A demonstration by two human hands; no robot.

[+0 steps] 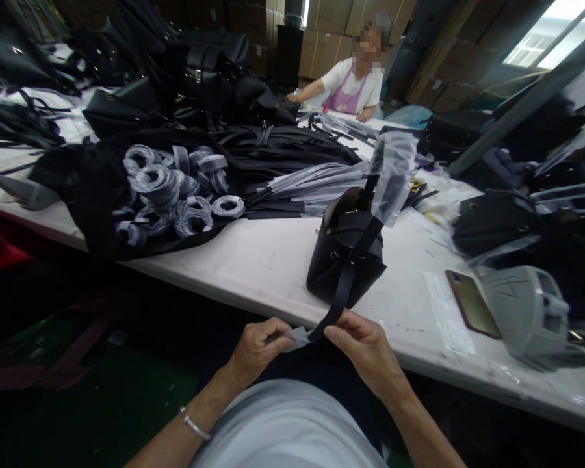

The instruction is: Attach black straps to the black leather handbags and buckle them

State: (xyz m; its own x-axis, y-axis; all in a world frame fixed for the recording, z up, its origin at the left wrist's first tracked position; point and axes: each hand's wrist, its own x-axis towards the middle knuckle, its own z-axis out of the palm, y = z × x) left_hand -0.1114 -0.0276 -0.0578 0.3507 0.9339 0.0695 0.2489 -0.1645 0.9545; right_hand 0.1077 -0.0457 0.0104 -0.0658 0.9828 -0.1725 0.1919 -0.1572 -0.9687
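Note:
A small black handbag [346, 250] stands on the white table [253, 260] near its front edge. Its black strap [345, 286] hangs down off the edge toward me, and clear plastic wrap [394, 170] covers the strap's upper part. My left hand [256, 351] pinches a pale wrapping piece [296, 338] at the strap's lower end. My right hand [363, 348] pinches the strap end just beside it. Both hands are closed, below the table edge.
A heap of coiled wrapped straps [175, 188] lies on black cloth at the left. Flat wrapped straps [292, 175] and black bags [199, 71] fill the back. A phone [472, 302] and a grey plastic object [529, 315] lie right. A person [353, 84] works at the far end.

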